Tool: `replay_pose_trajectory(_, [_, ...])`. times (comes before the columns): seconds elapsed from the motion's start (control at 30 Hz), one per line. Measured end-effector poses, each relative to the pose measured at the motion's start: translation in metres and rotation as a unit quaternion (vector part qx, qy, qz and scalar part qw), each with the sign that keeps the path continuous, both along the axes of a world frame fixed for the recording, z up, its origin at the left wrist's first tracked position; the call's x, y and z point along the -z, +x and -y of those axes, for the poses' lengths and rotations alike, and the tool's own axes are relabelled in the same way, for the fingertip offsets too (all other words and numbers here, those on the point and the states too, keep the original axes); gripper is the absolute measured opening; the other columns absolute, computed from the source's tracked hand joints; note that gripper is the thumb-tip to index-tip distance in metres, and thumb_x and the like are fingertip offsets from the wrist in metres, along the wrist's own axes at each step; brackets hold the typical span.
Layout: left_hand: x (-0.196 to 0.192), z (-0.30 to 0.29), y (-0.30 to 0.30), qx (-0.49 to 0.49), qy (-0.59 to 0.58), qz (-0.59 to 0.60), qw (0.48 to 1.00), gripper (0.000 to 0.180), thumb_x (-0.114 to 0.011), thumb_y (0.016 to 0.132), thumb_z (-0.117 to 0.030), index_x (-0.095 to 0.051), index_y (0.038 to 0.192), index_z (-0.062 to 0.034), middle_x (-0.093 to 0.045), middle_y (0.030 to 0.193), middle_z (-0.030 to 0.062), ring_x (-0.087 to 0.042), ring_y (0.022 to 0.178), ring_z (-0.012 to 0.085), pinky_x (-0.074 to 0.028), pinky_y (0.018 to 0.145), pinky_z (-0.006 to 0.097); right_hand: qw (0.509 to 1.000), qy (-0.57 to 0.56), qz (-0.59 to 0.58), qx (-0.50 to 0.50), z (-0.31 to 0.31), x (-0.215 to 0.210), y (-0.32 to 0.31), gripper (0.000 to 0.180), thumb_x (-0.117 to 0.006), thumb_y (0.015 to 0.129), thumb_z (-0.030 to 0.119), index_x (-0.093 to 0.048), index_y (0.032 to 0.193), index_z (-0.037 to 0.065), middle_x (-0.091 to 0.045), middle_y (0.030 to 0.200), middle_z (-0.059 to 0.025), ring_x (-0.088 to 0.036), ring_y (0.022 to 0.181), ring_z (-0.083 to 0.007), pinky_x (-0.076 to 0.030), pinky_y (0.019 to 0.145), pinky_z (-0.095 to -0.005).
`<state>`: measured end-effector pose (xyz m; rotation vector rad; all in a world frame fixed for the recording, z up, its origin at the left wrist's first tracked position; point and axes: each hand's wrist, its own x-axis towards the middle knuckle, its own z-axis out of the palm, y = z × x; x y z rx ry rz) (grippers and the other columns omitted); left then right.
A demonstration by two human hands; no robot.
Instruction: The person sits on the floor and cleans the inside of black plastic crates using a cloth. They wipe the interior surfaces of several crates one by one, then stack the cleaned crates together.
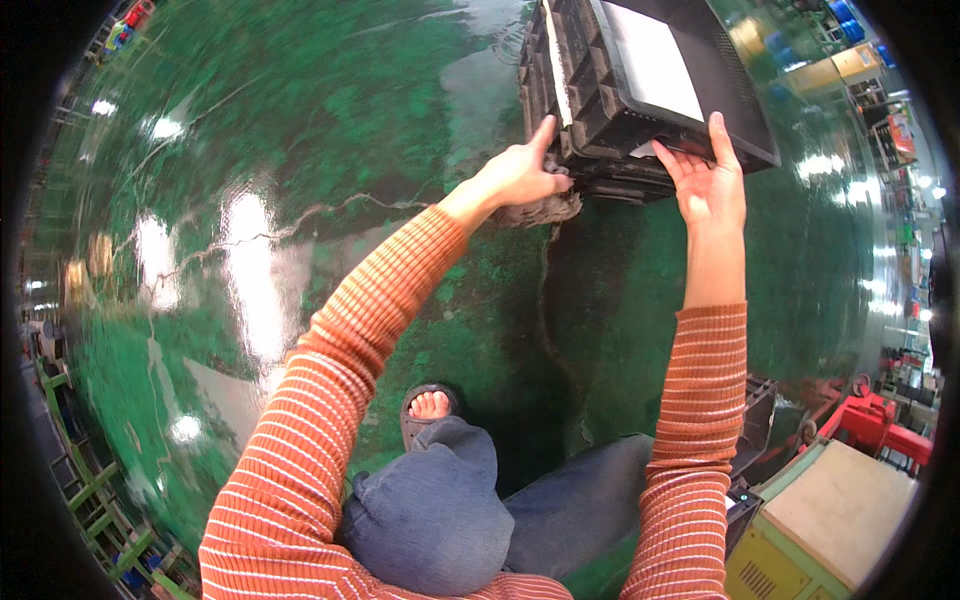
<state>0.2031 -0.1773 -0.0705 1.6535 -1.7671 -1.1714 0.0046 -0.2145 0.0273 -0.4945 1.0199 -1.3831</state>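
A black plastic crate [595, 95] with ribbed sides is in front of me at the upper right. A white sheet [655, 62] lies against its inside. My right hand [708, 185] grips the crate's near edge, its palm turned up, one digit against the outer wall and the other fingers at the lower edge. My left hand [525, 178] is at the crate's near left corner, with one finger stretched along the ribbed side. Bunched below that hand, and apparently held in it, is a grey rag [540, 211]. More black plastic [625, 188] shows under the crate.
The glossy green floor [330, 130] has cracks and worn patches. My bent knee [430, 510] and sandalled foot [430, 405] are below. At the lower right stand a yellow-green cabinet [820, 520] and a red metal frame [870, 420]. A green rack [100, 490] runs along the left.
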Motion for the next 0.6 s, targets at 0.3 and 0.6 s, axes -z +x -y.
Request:
replay_pose_trajectory(0.3, [0.011,0.037,-0.050,0.025,-0.011,0.008,1.000,0.081,-0.064,0.076,-0.031,-0.019,0.140,-0.0092,-0.058,0.106,0.0275,-0.057,0.102,0.0356,-0.044,0.087,0.040,0.990,-0.065,-0.097,-0.080,-0.005,0.011,-0.050,0.071,-0.064,0.081,0.042,-0.039,0.129,-0.003,-0.047,0.115,-0.0228,-0.053,0.101,-0.0338,-0.053,0.079,-0.0489])
replay_pose_trajectory(0.6, [0.004,-0.062,0.063,0.276,0.119,0.048,0.952,0.035,-0.052,0.082,-0.012,-0.057,0.110,0.0075,-0.057,0.116,0.0192,-0.055,0.104,0.0243,-0.044,0.086,0.032,0.635,0.018,-0.752,0.177,-0.311,-0.005,-0.337,0.049,-0.073,0.066,0.023,-0.058,0.108,0.003,-0.058,0.103,-0.0170,-0.057,0.090,-0.0297,-0.046,0.080,-0.0396])
